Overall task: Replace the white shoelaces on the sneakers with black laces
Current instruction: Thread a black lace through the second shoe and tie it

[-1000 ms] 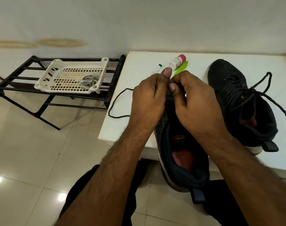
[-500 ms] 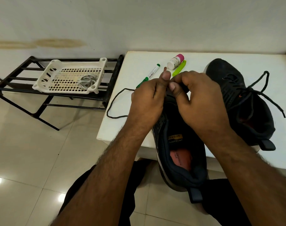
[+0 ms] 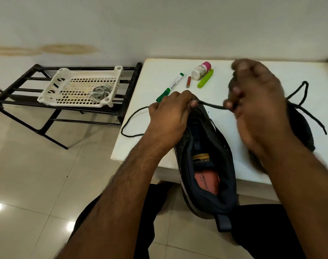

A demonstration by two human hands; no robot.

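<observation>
A second ago both hands were bunched together at the near sneaker's (image 3: 206, 156) toe; now the right hand (image 3: 256, 101) has swung away, pinching the black lace (image 3: 211, 105) taut from the left hand (image 3: 170, 113), which grips the shoe's toe end. Threading has likely begun. The right hand is blurred; eyelets stay hidden beneath the left.

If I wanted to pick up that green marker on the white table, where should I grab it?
Pinch the green-capped white marker at mid-barrel, coming from above. It lies flat and slanted on the white table, with bare space along both long sides for fingers.
</observation>
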